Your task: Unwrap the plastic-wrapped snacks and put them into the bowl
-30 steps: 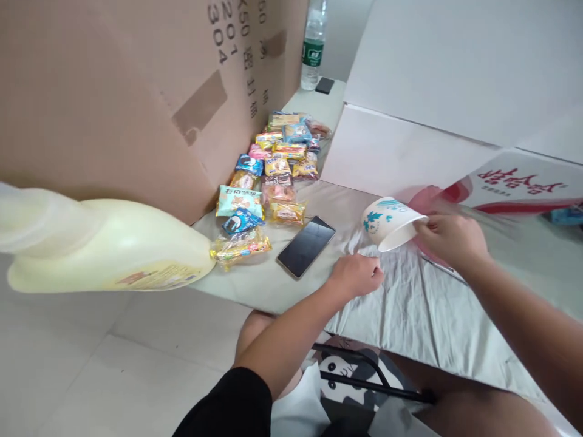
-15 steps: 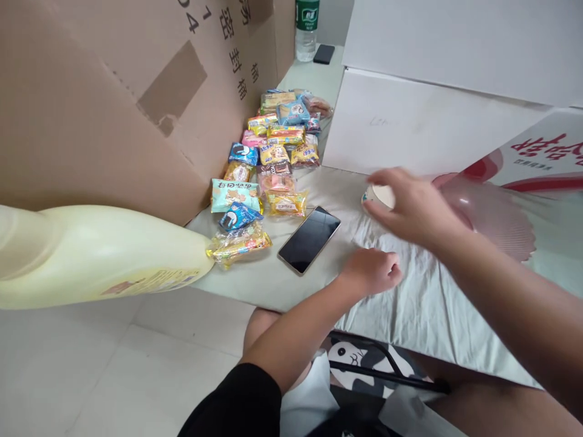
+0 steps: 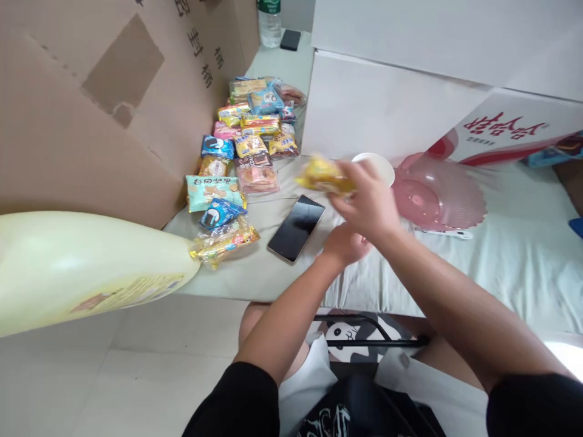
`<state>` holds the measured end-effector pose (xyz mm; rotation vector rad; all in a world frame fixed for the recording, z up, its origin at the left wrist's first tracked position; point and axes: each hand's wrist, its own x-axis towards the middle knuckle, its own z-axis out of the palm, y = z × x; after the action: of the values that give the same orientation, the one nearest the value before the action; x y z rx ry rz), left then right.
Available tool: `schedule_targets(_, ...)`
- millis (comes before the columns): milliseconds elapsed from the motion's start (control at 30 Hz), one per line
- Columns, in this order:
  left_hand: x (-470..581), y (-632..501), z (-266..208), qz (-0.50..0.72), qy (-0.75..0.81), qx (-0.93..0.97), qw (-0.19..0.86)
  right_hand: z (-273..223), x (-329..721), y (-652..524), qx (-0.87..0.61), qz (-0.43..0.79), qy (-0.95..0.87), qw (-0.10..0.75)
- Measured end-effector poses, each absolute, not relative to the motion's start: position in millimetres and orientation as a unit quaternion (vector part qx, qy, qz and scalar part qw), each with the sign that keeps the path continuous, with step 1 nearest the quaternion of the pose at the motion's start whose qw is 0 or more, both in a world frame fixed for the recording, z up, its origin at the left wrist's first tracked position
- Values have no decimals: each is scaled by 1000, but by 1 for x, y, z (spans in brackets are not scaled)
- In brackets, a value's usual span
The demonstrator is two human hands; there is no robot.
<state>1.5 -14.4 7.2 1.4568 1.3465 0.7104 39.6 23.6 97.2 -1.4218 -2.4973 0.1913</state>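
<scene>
My right hand (image 3: 367, 197) is closed around a yellow snack packet (image 3: 325, 176), blurred by motion, held above the sheet to the right of the pile. My left hand (image 3: 348, 243) rests on the sheet in a fist just below the right one, partly covered by it, with nothing seen in it. A dark-screened phone (image 3: 296, 229) lies left of the fist. Behind the right hand is a white bowl (image 3: 380, 169), partly hidden. Several wrapped snacks lie in rows on the left, among them a mint-green packet (image 3: 214, 193) and a clear yellow wrapper (image 3: 225, 244).
A large cardboard box (image 3: 113, 152) stands at the left, with a pale yellow jug (image 3: 91, 261) before it. White boxes (image 3: 387, 103) stand behind. A pink translucent basin (image 3: 441, 194) sits at the right. A water bottle (image 3: 269, 24) and a small black object (image 3: 290, 40) are at the back.
The yellow packet at the near end of the snack rows has left its place and is in my right hand. That hand was free and near the bowl before. The view has shifted right.
</scene>
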Motion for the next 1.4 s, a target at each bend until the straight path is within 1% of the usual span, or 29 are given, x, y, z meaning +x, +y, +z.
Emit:
schedule_targets(100,12,-11,8,290,543,607,503,92,117,-6,-607,15,-757,241)
schedule_targets(167,24,-12,9,326,507,562,566,77,159,-27,-658,-26,-695,289)
schedule_targets(267,43,-17,10,403,374,409,728,47,191,-51,-617,-22,-735,281)
schedule_targets(300,47,-19,9,425,331,355,764,39,195,-55,-584,0,-763,278)
schedule_targets(367,52,-21,8,461,283,276,794,25,200,-57,-522,36,-800,294)
schedule_targets(467,52,-18,5,497,280,231,788,15,208,-51,-458,80,-821,332)
schedule_targets(567,51,-15,2,519,336,209,757,11,221,-47,-396,147,-840,341)
schedule_targets(600,51,-13,2,516,356,207,751,10,227,-45,-373,163,-849,338)
schedule_targets(667,50,-11,2,473,379,207,768,8,241,-43,-344,166,-862,334)
schedule_targets(733,48,-8,4,404,367,192,816,8,259,-38,-375,137,-852,338)
schedule_targets(800,47,-4,6,353,335,171,857,8,279,-30,-465,88,-816,332)
schedule_targets(900,47,1,5,337,320,172,869,6,305,-19,-566,45,-766,301)
schedule_targets(967,49,3,4,343,345,184,854,4,311,-15,-566,60,-766,300)
schedule_targets(1067,52,0,2,336,371,221,837,3,304,-15,-514,126,-785,322)
schedule_targets(1233,55,-10,2,341,405,353,771,7,277,-23,-438,229,-800,339)
schedule_targets(1333,51,-12,-3,394,418,357,737,8,274,-25,-447,260,-788,334)
schedule_targets(1400,45,-11,-5,429,426,335,723,7,283,-23,-495,230,-770,329)
